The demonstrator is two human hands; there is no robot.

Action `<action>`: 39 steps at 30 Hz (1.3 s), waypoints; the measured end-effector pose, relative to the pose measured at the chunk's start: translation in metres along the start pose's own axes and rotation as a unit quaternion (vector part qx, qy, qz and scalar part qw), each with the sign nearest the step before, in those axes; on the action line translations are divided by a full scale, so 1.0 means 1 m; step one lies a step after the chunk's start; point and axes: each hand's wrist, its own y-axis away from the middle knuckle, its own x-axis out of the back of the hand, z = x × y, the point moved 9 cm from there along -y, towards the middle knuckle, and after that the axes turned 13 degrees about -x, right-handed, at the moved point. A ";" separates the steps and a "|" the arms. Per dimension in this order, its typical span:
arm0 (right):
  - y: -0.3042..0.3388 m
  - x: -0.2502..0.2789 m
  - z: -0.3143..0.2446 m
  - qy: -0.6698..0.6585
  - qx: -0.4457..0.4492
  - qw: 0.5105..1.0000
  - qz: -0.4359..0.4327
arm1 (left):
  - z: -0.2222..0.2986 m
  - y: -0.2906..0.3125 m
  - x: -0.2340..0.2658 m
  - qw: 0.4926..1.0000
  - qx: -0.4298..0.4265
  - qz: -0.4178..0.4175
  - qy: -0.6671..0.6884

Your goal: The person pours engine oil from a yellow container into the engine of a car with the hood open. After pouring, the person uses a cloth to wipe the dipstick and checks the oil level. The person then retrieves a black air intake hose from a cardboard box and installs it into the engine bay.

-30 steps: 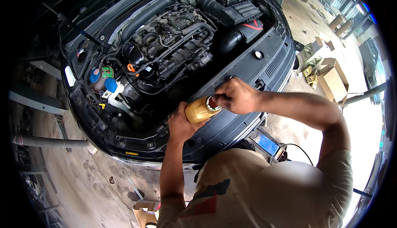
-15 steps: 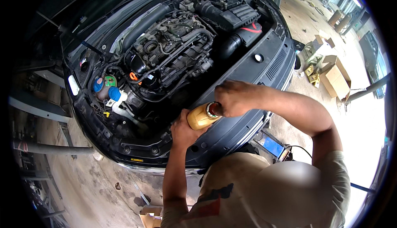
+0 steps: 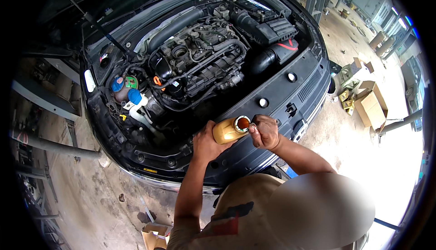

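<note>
My left hand (image 3: pixel 208 142) is wrapped round a gold plastic bottle (image 3: pixel 224 133) over the front edge of a car's engine bay. The bottle tilts with its uncapped mouth toward the right; a pale ring rims the mouth, and reddish-orange shows inside. Beside the mouth is my right hand (image 3: pixel 265 132), fingers curled and thumb pressed in. What it pinches, if anything, is too small to make out. Beyond my hands, a small white disc (image 3: pixel 263 103) and another pale disc (image 3: pixel 292 76) show on the black front panel (image 3: pixel 277 91).
Past the panel lies the bare engine (image 3: pixel 200 55). A blue cap (image 3: pixel 134 96) tops the reservoir at left, and a hood prop (image 3: pixel 97 25) rises behind. On the floor at right are cardboard boxes (image 3: pixel 371 105) and gold containers (image 3: pixel 347 101); another box (image 3: pixel 155 237) is below.
My right hand has come off the bottle's mouth, drawing right and toward me, so the opening shows. The white disc nearer me is now visible. The whole view has shifted slightly.
</note>
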 end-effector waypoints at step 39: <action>0.284 0.089 0.082 0.271 -0.303 0.901 -0.148 | -0.002 0.007 -0.004 1.000 -0.016 0.021 0.005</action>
